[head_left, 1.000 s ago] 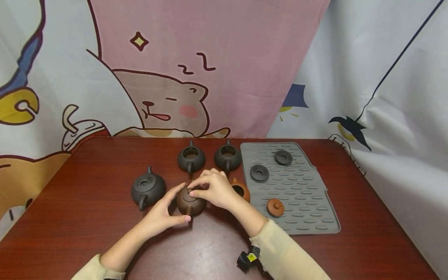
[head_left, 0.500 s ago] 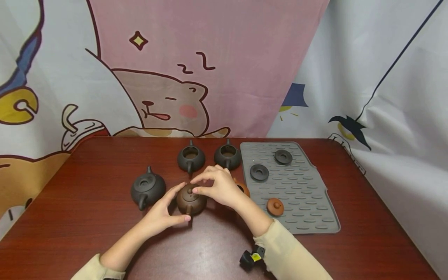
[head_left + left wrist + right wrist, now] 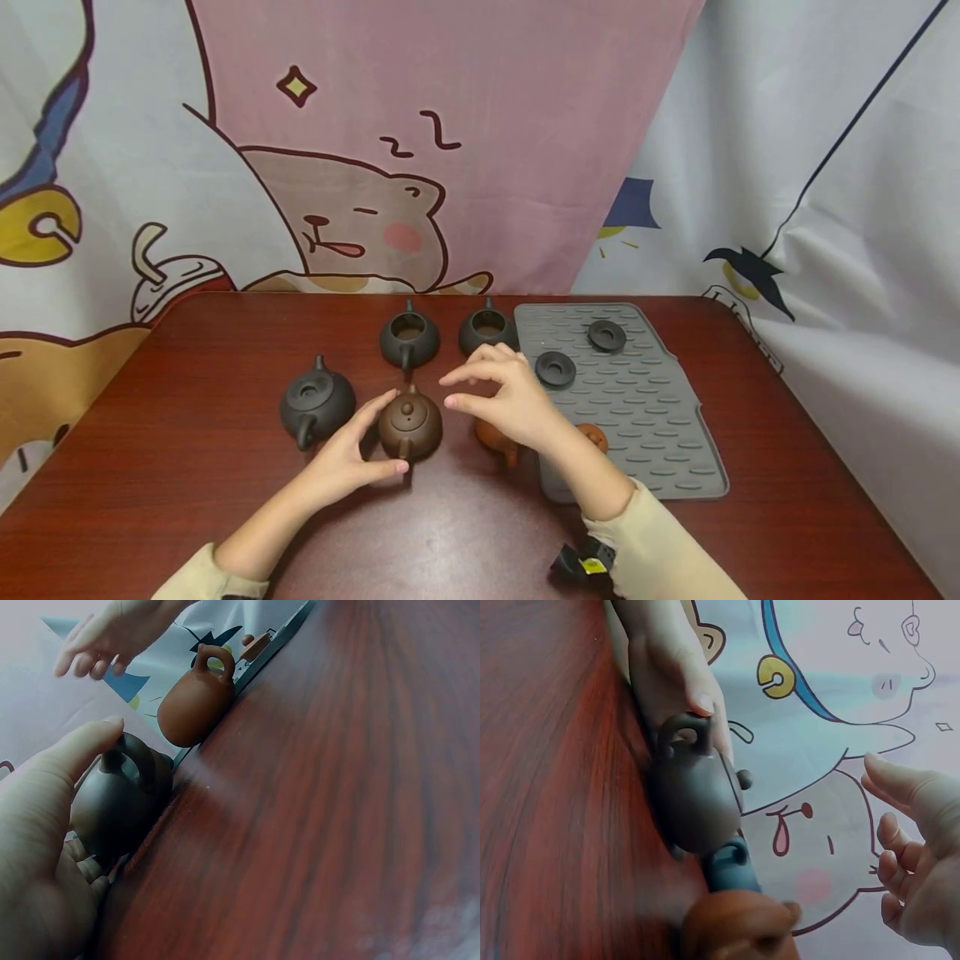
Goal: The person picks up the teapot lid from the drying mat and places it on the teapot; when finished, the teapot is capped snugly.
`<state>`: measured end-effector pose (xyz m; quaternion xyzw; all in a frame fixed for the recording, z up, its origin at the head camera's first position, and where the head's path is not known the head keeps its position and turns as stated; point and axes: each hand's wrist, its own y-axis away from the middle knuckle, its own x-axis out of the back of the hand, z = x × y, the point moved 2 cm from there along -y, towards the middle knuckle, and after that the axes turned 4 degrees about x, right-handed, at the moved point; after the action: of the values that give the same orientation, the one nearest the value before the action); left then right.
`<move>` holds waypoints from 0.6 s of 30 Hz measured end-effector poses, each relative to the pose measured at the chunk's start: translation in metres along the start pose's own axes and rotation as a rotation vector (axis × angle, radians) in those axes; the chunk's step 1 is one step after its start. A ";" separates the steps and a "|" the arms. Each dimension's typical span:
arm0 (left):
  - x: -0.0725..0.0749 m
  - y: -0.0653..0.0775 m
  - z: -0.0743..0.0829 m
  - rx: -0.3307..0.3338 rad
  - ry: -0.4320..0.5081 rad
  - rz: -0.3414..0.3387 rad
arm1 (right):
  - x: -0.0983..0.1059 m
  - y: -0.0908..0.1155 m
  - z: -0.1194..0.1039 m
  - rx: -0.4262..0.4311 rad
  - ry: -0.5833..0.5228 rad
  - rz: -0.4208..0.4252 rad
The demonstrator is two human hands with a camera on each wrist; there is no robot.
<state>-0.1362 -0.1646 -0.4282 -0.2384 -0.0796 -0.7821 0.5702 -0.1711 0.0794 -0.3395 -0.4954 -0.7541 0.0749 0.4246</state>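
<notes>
A brown clay teapot (image 3: 411,433) stands upright on the table, its knobbed lid seated on top. My left hand (image 3: 341,467) holds it from the left, thumb at the handle and fingers along its far side. My right hand (image 3: 513,400) is raised to the right of it, holding nothing, thumb and fingers apart. Under the right hand stands an orange clay teapot (image 3: 495,439), mostly hidden in the head view; in the left wrist view the orange teapot (image 3: 196,709) shows its looped handle.
A dark teapot (image 3: 318,408) with a recessed lid stands at left. Two lidless dark teapots (image 3: 408,342) stand at the back. On the grey mat (image 3: 645,417) at right lie two dark lids (image 3: 556,369) and an orange lid (image 3: 594,435), partly covered by the right forearm.
My right hand has let go of the brown teapot's lid knob and moved right, over the orange teapot. The left hand has stayed at the brown teapot.
</notes>
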 end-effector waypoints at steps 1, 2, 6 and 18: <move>0.000 0.000 0.000 0.001 0.000 0.001 | 0.003 0.002 0.000 0.001 -0.004 0.006; 0.000 0.000 0.000 0.002 0.000 0.002 | 0.006 0.004 -0.001 0.005 -0.008 0.013; 0.000 0.000 0.000 0.004 0.002 -0.001 | 0.019 0.013 -0.005 0.019 -0.010 0.035; 0.002 0.002 0.009 -0.034 0.015 0.029 | 0.052 0.041 0.001 0.014 0.032 0.076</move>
<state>-0.1321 -0.1633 -0.4200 -0.2432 -0.0585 -0.7769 0.5778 -0.1508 0.1421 -0.3327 -0.5219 -0.7272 0.0883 0.4371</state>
